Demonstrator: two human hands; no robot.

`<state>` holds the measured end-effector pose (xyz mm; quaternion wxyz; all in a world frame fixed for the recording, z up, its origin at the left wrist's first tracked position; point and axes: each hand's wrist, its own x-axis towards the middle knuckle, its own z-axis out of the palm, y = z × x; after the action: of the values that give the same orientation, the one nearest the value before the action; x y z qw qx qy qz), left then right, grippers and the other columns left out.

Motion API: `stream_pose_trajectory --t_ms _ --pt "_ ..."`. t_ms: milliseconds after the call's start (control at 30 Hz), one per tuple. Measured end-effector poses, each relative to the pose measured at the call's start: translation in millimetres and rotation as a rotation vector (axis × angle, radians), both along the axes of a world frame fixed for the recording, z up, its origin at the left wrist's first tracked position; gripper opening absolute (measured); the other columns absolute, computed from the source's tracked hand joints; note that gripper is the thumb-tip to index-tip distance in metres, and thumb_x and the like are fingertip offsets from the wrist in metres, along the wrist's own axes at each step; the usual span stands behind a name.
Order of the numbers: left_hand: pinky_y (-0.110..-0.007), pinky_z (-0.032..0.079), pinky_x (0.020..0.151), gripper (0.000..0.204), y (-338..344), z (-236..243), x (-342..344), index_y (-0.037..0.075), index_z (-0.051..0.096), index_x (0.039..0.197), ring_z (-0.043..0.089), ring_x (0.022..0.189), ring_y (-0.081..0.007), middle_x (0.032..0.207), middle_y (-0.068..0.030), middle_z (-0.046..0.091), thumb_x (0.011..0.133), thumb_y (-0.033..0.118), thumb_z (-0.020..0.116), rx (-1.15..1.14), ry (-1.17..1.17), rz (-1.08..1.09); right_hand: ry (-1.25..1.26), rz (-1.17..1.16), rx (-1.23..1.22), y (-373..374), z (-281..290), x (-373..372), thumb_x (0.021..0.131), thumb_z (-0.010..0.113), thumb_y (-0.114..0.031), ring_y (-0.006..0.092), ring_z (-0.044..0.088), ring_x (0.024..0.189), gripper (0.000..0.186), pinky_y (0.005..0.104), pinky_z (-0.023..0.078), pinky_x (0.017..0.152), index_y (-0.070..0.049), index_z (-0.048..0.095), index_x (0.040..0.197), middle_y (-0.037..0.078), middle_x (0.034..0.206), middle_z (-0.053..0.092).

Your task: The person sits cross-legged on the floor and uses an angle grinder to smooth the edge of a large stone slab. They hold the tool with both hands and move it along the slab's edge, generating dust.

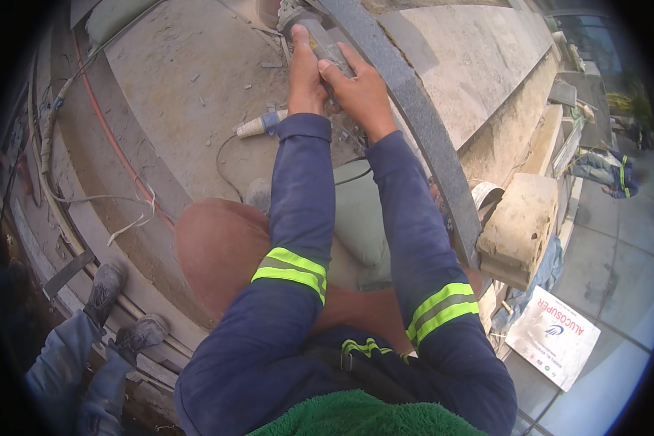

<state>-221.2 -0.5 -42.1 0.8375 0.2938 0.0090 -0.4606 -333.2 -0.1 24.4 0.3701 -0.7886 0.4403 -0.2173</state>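
Note:
Both my arms stretch forward, and my hands are wrapped round the grey body of a dusty angle grinder (323,45). My left hand (307,76) grips its left side, thumb pointing up toward the metal head. On the right side, my right hand (362,93) closes round the body a little nearer to me. The grinder's head lies at the top edge of the view, beside a long, narrow grey stone slab (432,134) standing on edge. Whether the disc touches the slab cannot be made out. A white and blue plug connector (260,125) lies on the dusty ground by my left wrist.
A pale green sack (362,218) sits between my arms. Right of the slab rests a rough stone block (522,225), with a white printed board (552,338) beyond. An orange hose (112,138) and cables run along the left. Another person's boots (139,333) stand lower left; a person (618,174) is far right.

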Motion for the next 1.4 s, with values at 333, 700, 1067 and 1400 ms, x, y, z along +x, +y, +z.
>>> stream_pose_trajectory --t_ms 333,700,1067,1400 --pt "-0.047 0.065 0.096 0.070 3.1 -6.2 -6.2 0.000 0.059 0.147 0.074 0.115 -0.0298 0.129 -0.0159 0.071 0.117 0.063 0.049 -0.003 -0.008 0.009 -0.015 -0.027 0.139 10.1 9.1 -6.7 0.098 0.081 -0.046 0.0187 0.078 0.084 0.079 0.0344 0.064 0.068 -0.002 0.063 0.161 0.018 0.106 0.082" --pt "-0.046 0.065 0.097 0.070 -7.8 -9.7 3.4 0.002 0.061 0.146 0.075 0.114 -0.0294 0.128 -0.0150 0.072 0.117 0.064 0.050 0.025 0.018 -0.021 -0.037 -0.019 0.064 -2.2 -3.1 1.4 0.098 0.075 -0.051 0.0386 0.080 0.111 0.082 0.0440 0.060 0.102 0.000 0.061 0.160 0.031 0.125 0.080" --pt "-0.046 0.061 0.103 0.078 -21.0 -13.1 15.9 -0.002 0.055 0.157 0.072 0.122 -0.0319 0.139 -0.0191 0.070 0.118 0.065 0.047 0.024 0.002 -0.033 0.001 -0.020 0.020 -16.5 -8.3 15.3 0.098 0.075 -0.051 0.0463 0.071 0.135 0.080 0.0475 0.055 0.114 -0.001 0.062 0.160 0.034 0.143 0.072" --pt "-0.046 0.064 0.098 0.072 -11.8 -6.9 6.3 -0.001 0.058 0.150 0.074 0.116 -0.0305 0.132 -0.0170 0.071 0.118 0.063 0.048 0.017 0.001 -0.015 -0.016 -0.034 0.128 -2.2 5.0 7.1 0.098 0.075 -0.050 0.0382 0.082 0.106 0.080 0.0441 0.063 0.096 0.000 0.062 0.160 0.032 0.127 0.079"
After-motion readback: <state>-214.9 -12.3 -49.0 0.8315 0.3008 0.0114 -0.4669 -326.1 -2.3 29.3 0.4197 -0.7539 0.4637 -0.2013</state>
